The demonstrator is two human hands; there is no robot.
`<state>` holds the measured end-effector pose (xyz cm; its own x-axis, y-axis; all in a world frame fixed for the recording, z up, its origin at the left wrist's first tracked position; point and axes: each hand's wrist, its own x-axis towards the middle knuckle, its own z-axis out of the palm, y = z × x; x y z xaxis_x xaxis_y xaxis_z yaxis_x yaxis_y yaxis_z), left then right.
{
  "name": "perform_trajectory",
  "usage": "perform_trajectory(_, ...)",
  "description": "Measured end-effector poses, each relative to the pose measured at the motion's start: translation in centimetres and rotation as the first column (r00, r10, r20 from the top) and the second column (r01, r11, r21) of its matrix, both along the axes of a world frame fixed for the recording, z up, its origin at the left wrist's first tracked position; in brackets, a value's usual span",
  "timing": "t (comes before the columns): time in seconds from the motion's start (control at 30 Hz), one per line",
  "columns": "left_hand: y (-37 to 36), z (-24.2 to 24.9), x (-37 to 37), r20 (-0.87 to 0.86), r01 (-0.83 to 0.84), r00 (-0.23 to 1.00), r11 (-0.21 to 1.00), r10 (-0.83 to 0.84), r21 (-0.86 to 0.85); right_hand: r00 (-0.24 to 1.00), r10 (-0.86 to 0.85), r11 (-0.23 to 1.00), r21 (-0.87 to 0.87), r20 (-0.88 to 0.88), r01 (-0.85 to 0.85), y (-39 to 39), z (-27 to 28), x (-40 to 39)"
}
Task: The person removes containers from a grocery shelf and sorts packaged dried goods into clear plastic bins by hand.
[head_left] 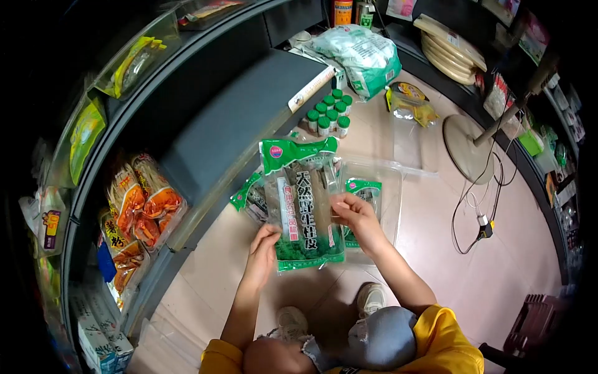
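Right in front of me, above the floor (430, 249) and over my bent knees, is a green-and-clear packet (311, 199) with dark lettering down its front and brown pieces inside. My left hand (260, 254) is closed on its lower left edge, and my right hand (361, 221) pinches the right edge a little higher, thumb on the front. Both hands are apart from each other, with the packet held between them, its green top tilted slightly away from me.

Partly behind it on the left is a second packet (252, 198), and on the right a third packet (364, 187) shows by the clear bin (393, 209). Just beyond, a cluster of jars (330, 114) with green lids stands on the floor, with a big green-and-white bag (367, 59) behind. To my left runs a dark shelf (230, 124), with noodle bags (146, 196) in a clear tub nearer me. Well over to the right are a round stand base (460, 146) and a loose cable (460, 243). My shoes (372, 299) are below the packet.
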<state>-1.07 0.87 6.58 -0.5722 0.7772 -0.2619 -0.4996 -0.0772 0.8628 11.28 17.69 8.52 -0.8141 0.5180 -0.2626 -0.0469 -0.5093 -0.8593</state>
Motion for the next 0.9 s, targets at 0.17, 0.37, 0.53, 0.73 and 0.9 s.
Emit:
perform_trajectory(0.17,0.5,0.2,0.2,-0.003,-0.023,1.0,1.0,0.023,-0.006,1.0,-0.016,0.998,0.063,-0.018,0.017,0.0,-0.7,-0.3)
perform_trajectory(0.37,0.7,-0.9,0.3,-0.138,-0.045,0.99,0.985,0.022,-0.165,0.953,-0.154,0.746,0.663,0.261,-0.061,0.1,-1.1,-0.3)
perform_trajectory(0.53,1.0,-1.8,0.5,-0.12,-0.078,0.991,0.976,0.054,-0.202,0.977,-0.07,0.859,0.509,0.202,-0.044,0.2,-1.0,-0.1)
perform_trajectory(0.73,1.5,-1.7,0.7,-0.387,-0.173,0.917,0.969,0.094,-0.175,0.95,-0.249,0.638,0.77,0.189,0.014,-0.9,-0.1,-0.6)
perform_trajectory(0.9,1.9,-0.4,1.7,-0.578,-0.123,0.816,0.979,0.006,-0.164,0.947,-0.24,0.641,0.767,0.214,-0.011,-1.0,0.2,-1.0)
